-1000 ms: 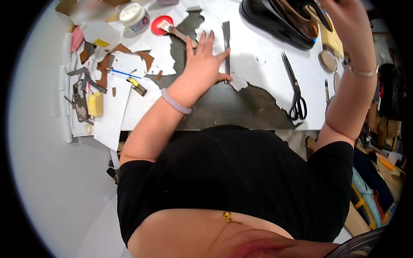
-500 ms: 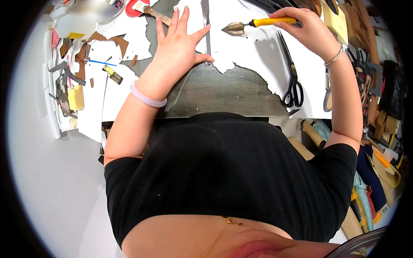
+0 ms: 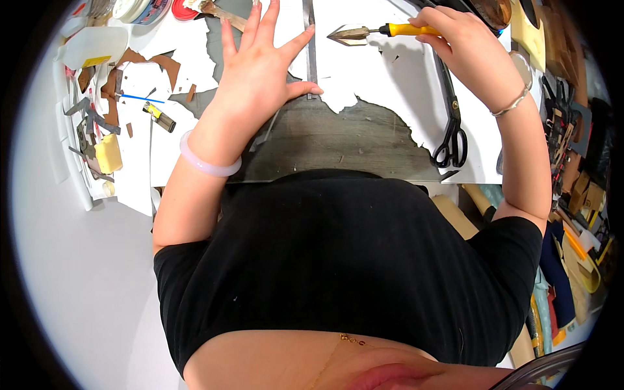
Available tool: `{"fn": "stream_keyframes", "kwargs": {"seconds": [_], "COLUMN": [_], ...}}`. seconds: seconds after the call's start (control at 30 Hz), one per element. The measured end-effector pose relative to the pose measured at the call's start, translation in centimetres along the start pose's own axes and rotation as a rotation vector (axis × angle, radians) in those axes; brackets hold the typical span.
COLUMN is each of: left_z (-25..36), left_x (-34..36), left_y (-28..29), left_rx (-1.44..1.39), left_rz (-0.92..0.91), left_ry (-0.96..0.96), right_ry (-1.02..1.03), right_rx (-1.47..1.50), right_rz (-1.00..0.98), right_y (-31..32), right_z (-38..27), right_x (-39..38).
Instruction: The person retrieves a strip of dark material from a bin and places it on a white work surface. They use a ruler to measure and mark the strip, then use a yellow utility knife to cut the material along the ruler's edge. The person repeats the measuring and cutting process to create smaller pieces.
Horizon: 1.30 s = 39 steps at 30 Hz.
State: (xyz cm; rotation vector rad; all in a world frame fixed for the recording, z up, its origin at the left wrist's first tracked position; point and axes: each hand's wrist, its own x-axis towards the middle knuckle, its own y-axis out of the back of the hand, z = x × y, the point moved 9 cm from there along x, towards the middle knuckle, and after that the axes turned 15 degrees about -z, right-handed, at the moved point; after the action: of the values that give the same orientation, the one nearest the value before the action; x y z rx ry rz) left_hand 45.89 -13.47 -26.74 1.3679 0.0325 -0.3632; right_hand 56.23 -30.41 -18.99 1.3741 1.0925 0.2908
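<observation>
So, here's what I've got on the head cam right now. My left hand (image 3: 260, 78) is lying flat on the bench with the fingers spread wide, palm down, pressing on the white paper (image 3: 377, 84) and the edge of a thin grey strip (image 3: 311, 49) that runs straight away from me. The thumb tip touches the near end of that strip. There's a pale bangle (image 3: 207, 162) on that wrist.

My right hand (image 3: 458, 42) is curled closed around the yellow handle of a hand tool (image 3: 380, 30), gripping it near the back end. The tool lies nearly level, its dark metal arrowhead tip pointing left and sitting just beside the strip, on the white paper. Can't tell whether the tip actually touches the strip or only the paper next to it.

The paper is torn along its near edge, showing the dark grey board (image 3: 338, 140) underneath. Black scissors (image 3: 453, 120) lie on the paper under my right forearm, handles toward me. Off to the left there's a mess of brown scraps (image 3: 170, 65), a yellow block (image 3: 108, 153) and a small blue stick (image 3: 140, 98), well apart from both hands.
</observation>
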Motion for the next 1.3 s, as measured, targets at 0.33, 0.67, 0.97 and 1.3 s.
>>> {"fn": "stream_keyframes", "kwargs": {"seconds": [0.33,0.67,0.97,1.3], "left_z": [0.5,-0.3,-0.4,-0.3], "left_x": [0.0,0.8,0.9,0.6], "left_y": [1.2,1.0,1.4,1.7], "left_rx": [0.055,0.075,0.068,0.024], "left_rz": [0.008,0.034,0.028,0.064], "left_ry": [-0.013,-0.016,-0.058,-0.095], "right_ry": [0.071,0.101,0.124,0.117], "right_rx": [0.055,0.041,0.05,0.187], "right_rz": [-0.018,-0.032,0.036,0.069], "right_y": [-0.6,-1.0,-1.1,-1.2], "right_z": [-1.3,-0.8,-0.5,-0.9], "right_x": [1.7,1.8,1.6,2.1]}}
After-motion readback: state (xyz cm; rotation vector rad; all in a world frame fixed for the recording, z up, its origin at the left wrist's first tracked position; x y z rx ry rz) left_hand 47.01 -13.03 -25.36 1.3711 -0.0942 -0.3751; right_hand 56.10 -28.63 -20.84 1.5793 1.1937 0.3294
